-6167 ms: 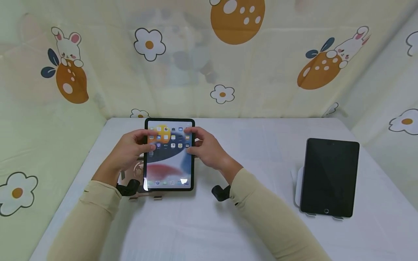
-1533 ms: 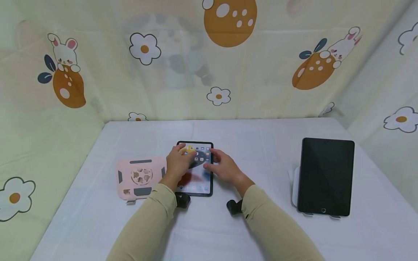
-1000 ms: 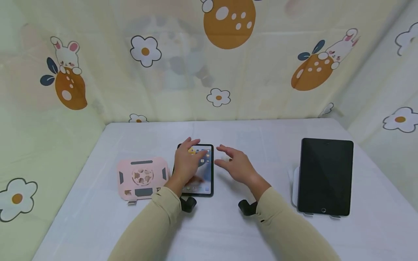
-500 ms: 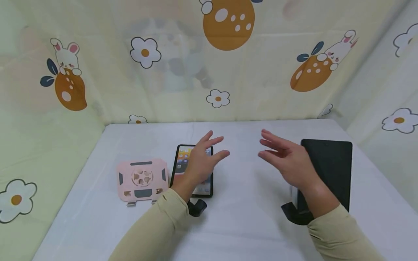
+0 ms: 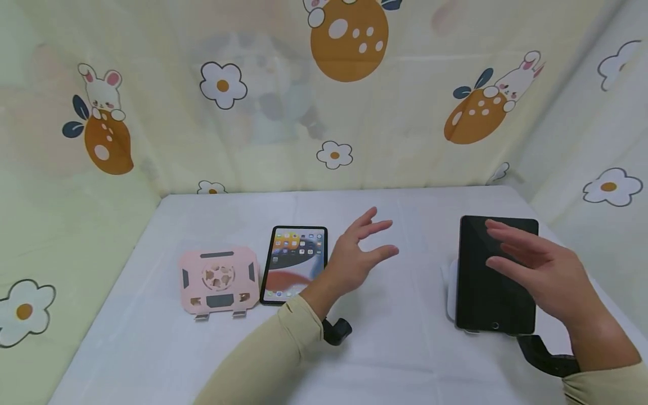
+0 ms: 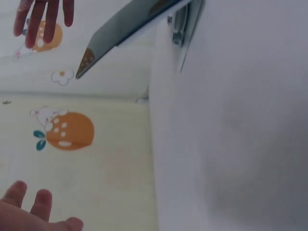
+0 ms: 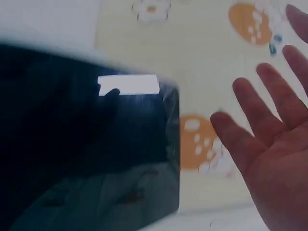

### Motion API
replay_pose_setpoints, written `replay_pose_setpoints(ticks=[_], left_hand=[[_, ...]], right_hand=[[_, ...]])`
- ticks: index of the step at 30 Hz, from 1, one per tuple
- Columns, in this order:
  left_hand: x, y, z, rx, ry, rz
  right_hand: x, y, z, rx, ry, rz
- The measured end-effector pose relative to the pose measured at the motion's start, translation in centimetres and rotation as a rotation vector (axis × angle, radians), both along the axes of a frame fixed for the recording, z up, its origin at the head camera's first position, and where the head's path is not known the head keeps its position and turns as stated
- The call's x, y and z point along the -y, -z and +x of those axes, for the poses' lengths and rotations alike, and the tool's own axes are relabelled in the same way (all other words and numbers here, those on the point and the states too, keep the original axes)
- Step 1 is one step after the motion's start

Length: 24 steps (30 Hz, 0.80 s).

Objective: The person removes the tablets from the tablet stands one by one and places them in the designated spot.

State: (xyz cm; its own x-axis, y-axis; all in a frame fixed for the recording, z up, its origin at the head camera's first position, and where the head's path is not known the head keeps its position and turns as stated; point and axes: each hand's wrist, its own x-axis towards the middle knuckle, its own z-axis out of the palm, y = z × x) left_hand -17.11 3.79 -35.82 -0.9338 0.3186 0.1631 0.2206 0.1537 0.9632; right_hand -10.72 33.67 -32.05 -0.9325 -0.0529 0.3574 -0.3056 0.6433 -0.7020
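The right hand [image 5: 549, 281] hovers in front of the right side of the dark tablet [image 5: 481, 281], fingers and thumb spread wide; the right wrist view shows the hand apart from the tablet's edge, with a bright reflection on the black screen. This tablet leans on a white stand [image 5: 451, 295], which shows at the tablet's edge nearer the left hand [image 5: 354, 259]. The left hand hangs in the air between the 2 tablets, its fingers and thumb also spread wide, pointing towards the right hand.

Just to the left of the left hand, a lit tablet [image 5: 288, 270] lies face up on the white table [image 5: 405, 349], rows of icons on its screen; the left wrist covers its lower right corner. Farther left from that hand, right beside the lit tablet, is a pink stand [image 5: 219, 284] with 4 grey panels [image 5: 220, 300] around a round cut-out. Beyond both hands hangs a cream cloth [image 5: 273, 163] printed with rabbits and flowers. Each wrist, below its hand, carries a black device [image 5: 338, 332] at the cuff of a beige sleeve [image 5: 268, 354].
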Motion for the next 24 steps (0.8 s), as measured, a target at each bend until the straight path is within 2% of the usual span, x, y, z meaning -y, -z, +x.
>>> replay_pose_setpoints(ticks=[3, 6, 10, 16, 24], left_hand=[[-1.5, 0.3, 0.0, 0.003, 0.043, 0.03], [-2.9, 0.7, 0.0, 0.007, 0.073, 0.051], [-4.6, 1.3, -0.2, 0.013, 0.109, 0.058], [-6.6, 1.9, -1.0, 0.043, 0.123, 0.023], [-8.6, 3.0, -1.4, 0.132, 0.128, 0.025]], right_hand=[[-1.6, 0.4, 0.4, -0.012, 0.108, -0.011], [-3.0, 1.0, 0.4, -0.009, 0.179, -0.013], [-4.9, 1.8, 0.1, 0.0, 0.214, -0.046], [-7.7, 3.3, -1.2, 0.046, 0.28, -0.036], [-10.2, 5.2, -2.2, 0.181, 0.278, -0.029]])
